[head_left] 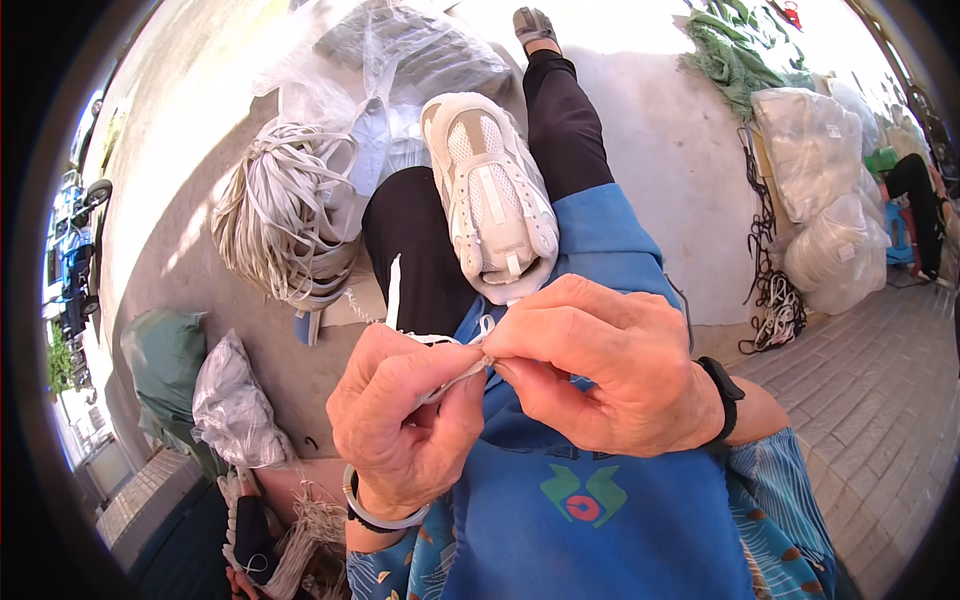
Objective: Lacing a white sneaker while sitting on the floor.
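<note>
My left hand (405,410) and my right hand (600,360) meet above my lap, both pinching a thin white strap (455,368). One free end of the strap (393,290) sticks upward past my left fingers. My crossed leg in black trousers carries a white and beige sneaker (490,195) just beyond the hands. A blue apron (560,490) covers my lap under the hands. There is a black band on my right wrist and a pale bangle on my left.
A big bundle of grey-white straps (280,215) lies on the ground at left, with clear plastic bags (400,50) behind it. Stuffed white sacks (825,200) and black cords (765,270) stand at right. A grey bag (235,410) and loose strands lie lower left.
</note>
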`<state>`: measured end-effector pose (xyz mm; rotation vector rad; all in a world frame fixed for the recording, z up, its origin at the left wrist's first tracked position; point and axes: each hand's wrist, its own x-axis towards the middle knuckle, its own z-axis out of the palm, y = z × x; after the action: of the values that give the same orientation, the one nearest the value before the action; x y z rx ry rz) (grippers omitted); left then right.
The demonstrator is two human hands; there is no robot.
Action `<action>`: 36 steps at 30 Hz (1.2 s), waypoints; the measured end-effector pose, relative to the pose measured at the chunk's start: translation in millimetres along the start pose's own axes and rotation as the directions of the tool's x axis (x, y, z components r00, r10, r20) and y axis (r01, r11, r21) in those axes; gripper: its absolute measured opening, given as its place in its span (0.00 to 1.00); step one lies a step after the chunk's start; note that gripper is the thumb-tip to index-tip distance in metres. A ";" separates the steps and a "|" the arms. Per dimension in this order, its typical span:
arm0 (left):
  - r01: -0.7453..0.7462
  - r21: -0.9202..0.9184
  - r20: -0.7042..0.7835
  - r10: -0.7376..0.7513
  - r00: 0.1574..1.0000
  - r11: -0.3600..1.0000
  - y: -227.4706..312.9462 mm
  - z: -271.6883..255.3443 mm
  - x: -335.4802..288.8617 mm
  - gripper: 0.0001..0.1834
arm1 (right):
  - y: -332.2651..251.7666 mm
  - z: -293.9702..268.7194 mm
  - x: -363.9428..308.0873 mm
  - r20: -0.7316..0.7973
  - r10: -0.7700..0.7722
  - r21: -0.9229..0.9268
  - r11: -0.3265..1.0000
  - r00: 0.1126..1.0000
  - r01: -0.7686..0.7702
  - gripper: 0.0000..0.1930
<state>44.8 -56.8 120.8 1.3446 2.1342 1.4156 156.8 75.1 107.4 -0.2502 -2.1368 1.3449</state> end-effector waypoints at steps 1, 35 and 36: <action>-0.001 0.002 -0.003 0.001 1.000 1.000 -0.2 0.3 -0.3 0.10 | 0.4 0.9 0.1 -0.014 -0.016 -0.003 1.000 1.000 0.016 0.12; 0.105 -0.113 0.075 -0.097 0.992 0.988 -12.9 2.9 -14.4 0.11 | 0.5 -4.9 2.3 0.405 0.582 0.472 0.527 0.705 -0.707 0.03; 0.184 -0.171 0.068 -0.175 0.982 0.968 -11.4 6.2 -14.7 0.11 | -0.1 -4.0 1.9 0.391 0.577 0.455 0.556 0.717 -0.696 0.02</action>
<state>50.4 -66.0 104.4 1.0826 1.9879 1.4407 157.7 79.0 109.5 -0.7266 -1.6927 2.4801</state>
